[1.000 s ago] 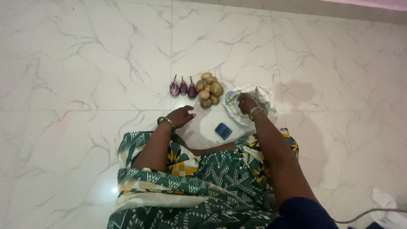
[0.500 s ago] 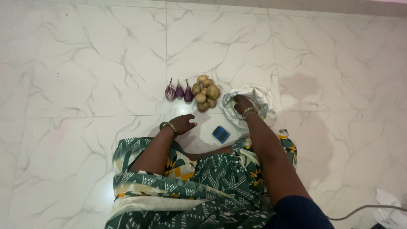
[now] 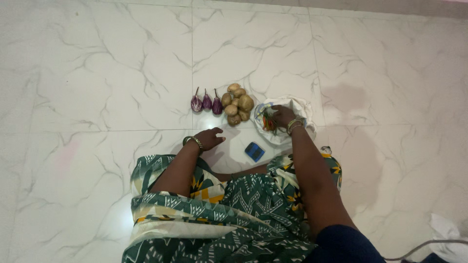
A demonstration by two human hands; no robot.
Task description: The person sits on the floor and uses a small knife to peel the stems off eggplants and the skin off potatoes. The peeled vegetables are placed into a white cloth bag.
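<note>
Right hand (image 3: 282, 116) inside white plastic bag (image 3: 292, 104), left hand (image 3: 210, 138) resting on marble floor (image 3: 97, 87), potatoes (image 3: 236, 103) and three brinjals (image 3: 206, 103) beside bag

White grey-veined marble floor (image 3: 97, 73); purple eggplants (image 3: 206, 103); tan potatoes (image 3: 237, 103); white bag (image 3: 287, 104) showing orange inside; blue-black small box (image 3: 254, 151); green, yellow and cream patterned dress (image 3: 229, 209).

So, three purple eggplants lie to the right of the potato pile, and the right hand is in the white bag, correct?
Not quite. The head view shows the eggplants left of the potato pile, not right. The right hand is indeed in the white bag.
</note>
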